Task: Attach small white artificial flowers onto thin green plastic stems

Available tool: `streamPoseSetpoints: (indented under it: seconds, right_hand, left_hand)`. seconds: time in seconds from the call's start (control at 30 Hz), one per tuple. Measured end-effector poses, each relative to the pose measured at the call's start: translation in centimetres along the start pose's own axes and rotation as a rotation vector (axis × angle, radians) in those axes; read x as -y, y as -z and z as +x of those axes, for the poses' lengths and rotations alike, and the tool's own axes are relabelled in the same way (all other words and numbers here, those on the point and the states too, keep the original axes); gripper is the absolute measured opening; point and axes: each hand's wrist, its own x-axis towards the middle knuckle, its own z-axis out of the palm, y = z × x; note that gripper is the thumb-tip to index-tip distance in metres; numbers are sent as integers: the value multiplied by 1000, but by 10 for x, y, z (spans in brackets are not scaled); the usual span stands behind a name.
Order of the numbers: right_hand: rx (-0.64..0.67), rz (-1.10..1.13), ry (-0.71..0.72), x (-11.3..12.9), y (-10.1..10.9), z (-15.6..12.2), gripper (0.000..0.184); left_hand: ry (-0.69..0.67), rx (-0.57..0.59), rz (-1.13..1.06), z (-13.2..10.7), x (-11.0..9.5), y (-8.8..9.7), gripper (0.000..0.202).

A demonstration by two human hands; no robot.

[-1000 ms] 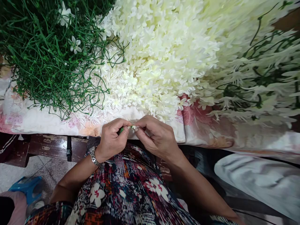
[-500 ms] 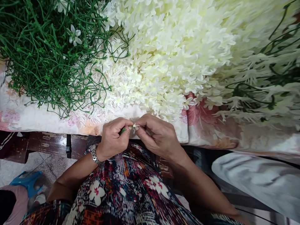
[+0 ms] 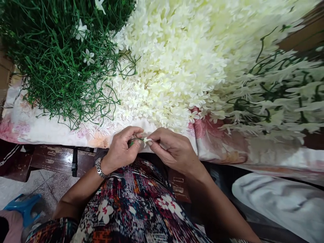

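My left hand (image 3: 124, 144) is closed, pinching a thin green plastic stem (image 3: 136, 138) between thumb and fingers. Right at the stem's tip sits a small white flower piece (image 3: 146, 139). My right hand (image 3: 173, 146) pinches that white piece from the other side, with thumb and forefinger closed on it. Both hands meet just over the front edge of the cloth-covered table, in front of my body. Beyond them lie a heap of green plastic stems (image 3: 63, 77) on the left and a large pile of cream-white artificial petals (image 3: 177, 60) in the middle.
Thin white pieces (image 3: 101, 118) lie between the two heaps. Flowered stems (image 3: 273, 98) are piled at the right. Floral cloth (image 3: 58, 130) covers the table. A blue stool (image 3: 24, 206) stands on the floor at lower left, and a person's light-clothed leg (image 3: 278, 202) is at right.
The view has shifted slightly. More of the green stem and white flower piece now shows between my fingertips, and my hands are slightly farther apart.
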Motion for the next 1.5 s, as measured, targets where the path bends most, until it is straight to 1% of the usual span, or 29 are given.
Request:
streamPoseSetpoints:
  seconds: [0.07,0.13,0.2,0.27,0.33,0.4,0.47,0.5,0.57,0.6,0.67,0.77,0.83,0.93,0.97,1.03,1.13,1.23,1.33,1.43,1.5]
  right_hand:
    - [26,-1,17,1,4,-2,8]
    - [12,-19,20,4,9,-3,17]
    - [-56,-47,45,9,13,-1,27]
    - [-109,-74,121,16,15,4,31]
    - [-59,-93,208,21,14,10,25]
    - [10,-81,257,23,9,13,14]
    - [21,-46,245,21,5,12,8]
    - [5,-33,223,20,3,10,7]
    - [-44,-34,175,16,0,6,8]
    - [-66,-49,160,14,-1,4,8]
    - [-105,-99,152,13,-2,0,8]
    - [-159,-192,171,15,-3,-1,7]
    - [-171,-232,179,14,-1,0,10]
    - [-215,-293,152,7,6,3,15]
    - [-247,-350,134,3,8,5,14]
    - [-300,-551,100,-6,12,10,9]
    - [-225,-841,65,-16,11,20,7]
    - [-192,-957,65,-20,6,26,12]
    - [-202,-872,83,-23,6,26,11]
    - [-230,-647,78,-23,12,22,6]
    - [-237,-475,62,-21,16,21,7]
  left_hand:
    - [18,27,-58,-1,-1,2,32]
    - [34,45,-102,-1,-2,3,36]
    - [45,65,-125,0,-5,3,44]
    - [47,107,-129,1,-9,2,55]
    - [26,161,-121,3,-12,0,65]
    - [-4,205,-112,3,-14,-1,70]
    - [-24,204,-85,1,-17,0,66]
    - [-31,191,-57,0,-18,0,61]
    - [-70,126,40,-3,-20,2,39]
    - [-95,116,84,-4,-20,3,27]
    - [-134,86,141,-6,-21,3,15]
    - [-135,48,153,-6,-19,0,15]
    - [-90,-1,117,-5,-16,-3,15]
    - [39,-93,-11,-2,-12,-3,13]
    - [89,-115,-65,-1,-11,-3,13]
    - [167,-140,-153,0,-10,0,14]
    - [199,-145,-233,1,-9,2,15]
    - [180,-124,-263,1,-8,3,13]
    - [139,-132,-249,1,-6,3,11]
    - [93,-158,-243,2,-5,2,7]
    - [67,-172,-247,4,-5,0,10]
